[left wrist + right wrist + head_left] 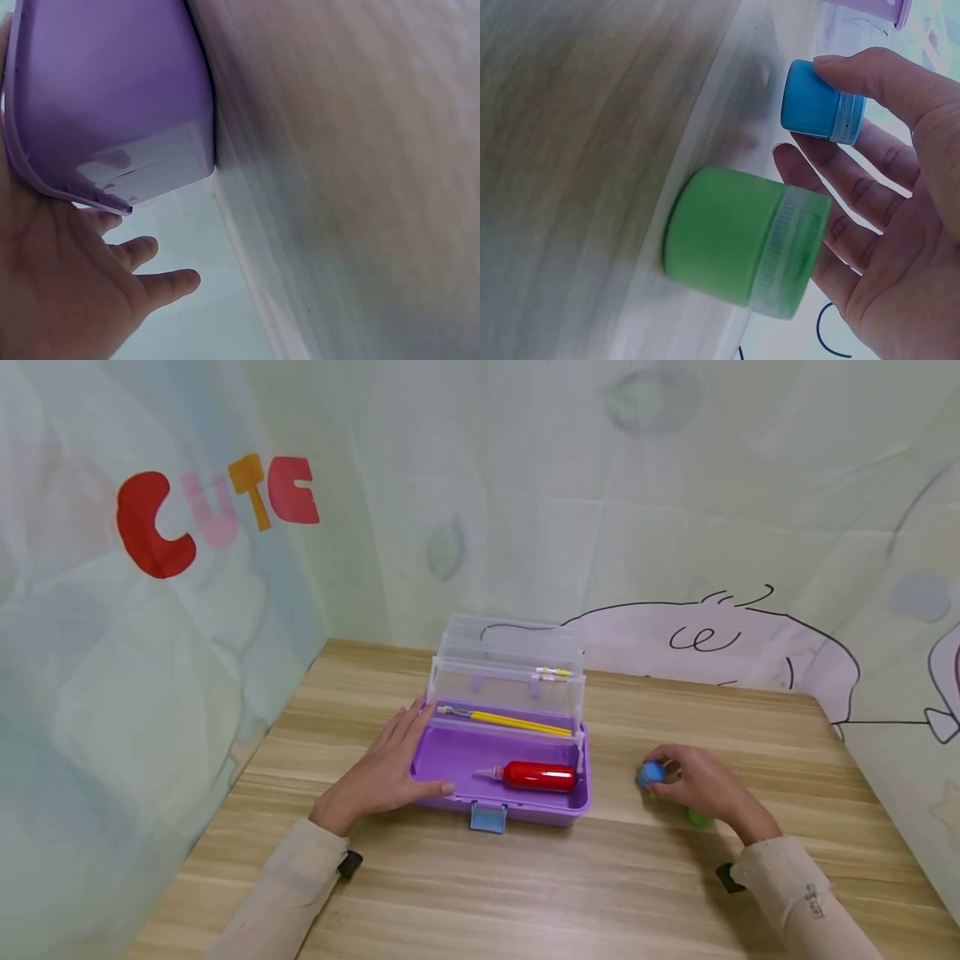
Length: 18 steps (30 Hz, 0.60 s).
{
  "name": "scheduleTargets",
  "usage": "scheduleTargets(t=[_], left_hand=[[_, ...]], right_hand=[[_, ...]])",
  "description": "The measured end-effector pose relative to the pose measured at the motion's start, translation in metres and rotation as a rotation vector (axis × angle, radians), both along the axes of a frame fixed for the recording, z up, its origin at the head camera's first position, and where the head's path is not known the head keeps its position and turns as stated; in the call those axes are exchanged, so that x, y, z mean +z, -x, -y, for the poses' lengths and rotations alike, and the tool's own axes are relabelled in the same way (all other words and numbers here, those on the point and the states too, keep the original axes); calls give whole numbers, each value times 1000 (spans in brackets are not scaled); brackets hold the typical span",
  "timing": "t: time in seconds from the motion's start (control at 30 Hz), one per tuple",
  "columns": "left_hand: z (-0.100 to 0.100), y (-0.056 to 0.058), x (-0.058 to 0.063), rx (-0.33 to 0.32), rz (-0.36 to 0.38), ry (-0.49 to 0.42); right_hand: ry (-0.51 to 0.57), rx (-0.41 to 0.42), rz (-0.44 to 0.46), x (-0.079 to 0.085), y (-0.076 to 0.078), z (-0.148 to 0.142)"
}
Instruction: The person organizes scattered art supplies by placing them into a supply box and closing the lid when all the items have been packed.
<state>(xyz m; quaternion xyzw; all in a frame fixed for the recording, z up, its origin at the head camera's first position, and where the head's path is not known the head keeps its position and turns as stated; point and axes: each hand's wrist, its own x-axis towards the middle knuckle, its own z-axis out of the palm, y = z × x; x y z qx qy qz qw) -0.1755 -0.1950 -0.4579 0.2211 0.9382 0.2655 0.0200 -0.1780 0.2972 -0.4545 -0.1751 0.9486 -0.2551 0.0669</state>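
A purple plastic box with its clear lid raised stands on the table. My left hand rests along its left rim, fingers stretched toward the back and thumb over the front edge. Inside the box lie a red bottle with a pointed nozzle and yellow-handled paintbrushes. To the right of the box, my right hand pinches a small blue paint jar between thumb and fingers. A green paint jar stands on the table beside that hand, partly hidden by it in the head view.
A blue latch hangs open at the box's front. Small yellow and white items show through the clear upper tray. Printed cloth walls border the wooden table at the back and sides.
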Motion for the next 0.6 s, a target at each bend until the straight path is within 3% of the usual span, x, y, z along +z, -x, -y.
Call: scheduleTargets(t=[0.33, 0.6], left_hand=[[0, 1, 0, 0, -4, 3], [-1, 0, 1, 5, -3, 16]], right_hand=[[43, 17, -52, 10, 7, 4], [60, 19, -42, 18, 14, 7]])
